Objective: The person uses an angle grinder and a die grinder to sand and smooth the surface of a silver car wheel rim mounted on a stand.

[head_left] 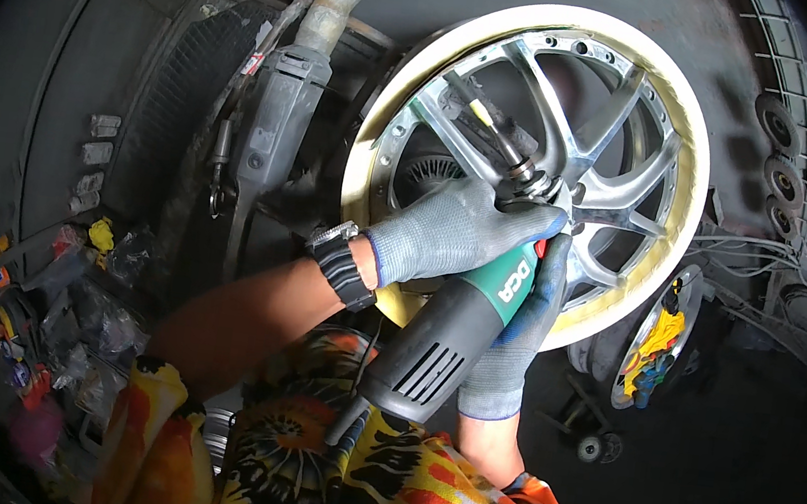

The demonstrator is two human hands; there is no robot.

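A silver alloy wheel (622, 193) with a cream-taped rim (690, 146) stands upright in front of me. Both my hands wear grey knit gloves and hold a green and grey power tool (460, 324). My left hand (451, 233) wraps the tool's front end close to the chuck. My right hand (512, 351) grips the grey body from below. The tool's long shaft and bit (498, 138) reach in between the wheel's spokes. A black wristband and a watch sit on my left wrist.
A grey machine column (285, 107) stands left of the wheel. A shelf with small coloured items (44, 309) runs along the lower left. Another wheel with coloured rags (656, 344) leans at the right, near a small wheeled cart (592, 441). Round discs hang on a wire rack (789, 148).
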